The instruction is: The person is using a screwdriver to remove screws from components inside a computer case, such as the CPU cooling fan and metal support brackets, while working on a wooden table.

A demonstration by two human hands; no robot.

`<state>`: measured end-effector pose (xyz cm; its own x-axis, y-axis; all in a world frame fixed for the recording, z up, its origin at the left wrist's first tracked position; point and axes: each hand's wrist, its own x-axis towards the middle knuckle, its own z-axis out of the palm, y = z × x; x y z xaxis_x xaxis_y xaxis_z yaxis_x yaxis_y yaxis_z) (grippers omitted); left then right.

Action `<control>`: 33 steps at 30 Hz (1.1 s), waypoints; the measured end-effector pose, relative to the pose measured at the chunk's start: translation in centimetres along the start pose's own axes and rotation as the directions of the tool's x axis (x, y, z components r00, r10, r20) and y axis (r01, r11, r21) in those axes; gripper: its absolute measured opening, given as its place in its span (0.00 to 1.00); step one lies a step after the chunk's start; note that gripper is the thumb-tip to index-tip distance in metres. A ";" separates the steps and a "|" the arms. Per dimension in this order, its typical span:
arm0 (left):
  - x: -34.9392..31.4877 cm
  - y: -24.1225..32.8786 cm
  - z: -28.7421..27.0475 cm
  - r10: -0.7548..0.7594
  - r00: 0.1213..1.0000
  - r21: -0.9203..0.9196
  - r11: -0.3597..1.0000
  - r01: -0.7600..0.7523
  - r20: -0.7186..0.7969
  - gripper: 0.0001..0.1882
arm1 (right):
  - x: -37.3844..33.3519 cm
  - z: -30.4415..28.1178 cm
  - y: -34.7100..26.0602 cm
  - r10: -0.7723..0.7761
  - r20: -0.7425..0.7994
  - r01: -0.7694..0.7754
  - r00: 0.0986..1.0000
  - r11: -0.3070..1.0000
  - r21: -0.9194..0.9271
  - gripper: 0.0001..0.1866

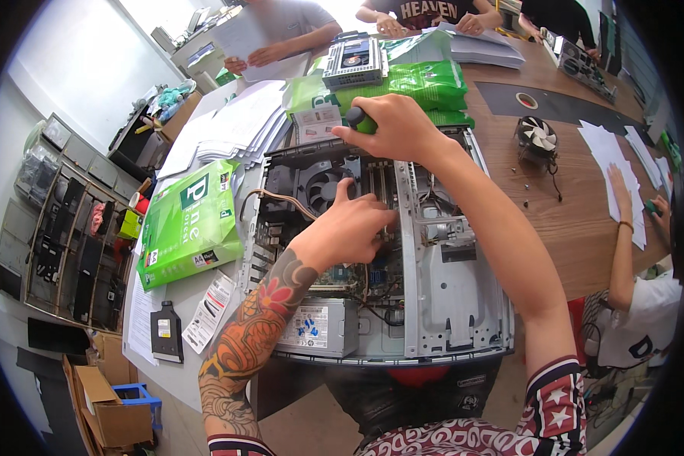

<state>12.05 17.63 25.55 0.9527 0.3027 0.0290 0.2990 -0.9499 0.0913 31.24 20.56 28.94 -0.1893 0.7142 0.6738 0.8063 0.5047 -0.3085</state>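
An opened desktop computer case lies flat in front of me, its inside showing. My right hand is closed around the green and black handle of a screwdriver, above the case's far edge; I cannot make out the tip. Down inside the case reaches my left hand, thumb apart from the fingers, beside the black cooling fan. Its fingertips are over the slots near the metal crossbar; what they touch is hidden. The silver power supply sits at the near left corner.
Green paper packs and loose sheets lie left and beyond the case. A metal drive unit rests on the far pack. On the right are a CPU cooler and small screws. Other people work around the table.
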 end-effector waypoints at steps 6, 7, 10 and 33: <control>0.0 -0.2 0.0 0.018 1.000 0.000 1.000 -0.018 0.007 0.15 | 0.0 0.0 0.0 0.001 0.002 -0.001 1.000 1.000 -0.006 0.27; 0.0 -0.1 0.0 0.011 1.000 -0.024 1.000 -0.010 0.011 0.14 | 0.0 0.0 0.0 0.000 -0.004 0.000 1.000 1.000 -0.009 0.27; 0.0 -0.2 0.1 0.005 1.000 -0.047 0.999 -0.005 0.001 0.13 | 0.0 -0.1 0.0 0.004 0.001 -0.004 1.000 1.000 -0.010 0.27; 0.3 -0.2 0.3 -0.026 0.999 -0.018 0.999 0.027 0.027 0.07 | 0.1 0.1 0.1 -0.004 -0.006 0.004 1.000 1.000 -0.013 0.27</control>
<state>12.30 17.89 25.24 0.9456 0.3254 0.0000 0.3234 -0.9399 0.1096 31.24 20.69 28.90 -0.1892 0.7091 0.6792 0.8130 0.5011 -0.2967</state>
